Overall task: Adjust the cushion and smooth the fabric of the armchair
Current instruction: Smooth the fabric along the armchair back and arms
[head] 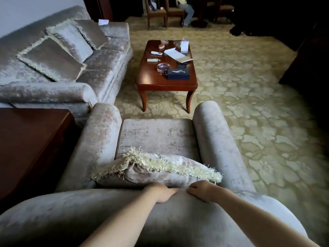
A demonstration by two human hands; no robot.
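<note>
A wooden coffee table (pixel 166 81) stands on patterned carpet (pixel 249 97), holding a glass ashtray (pixel 162 67) just beside a dark tissue box (pixel 178 73), with papers (pixel 175 53) farther back. To the left, a velvet sofa (pixel 105 72) carries three fringed pillows (pixel 51 59). A dark side table (pixel 32 139) sits at lower left, and wooden chairs (pixel 156 13) line the far end.

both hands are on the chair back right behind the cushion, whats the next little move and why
Probably take hold of the cushion with both hands and stand it up straight. It slumps against the armchair back, its fringed top edge sagging and crooked. The left hand and right hand rest on the back just behind it, neither with a grip on it yet. The seat in front already looks flat.
</note>
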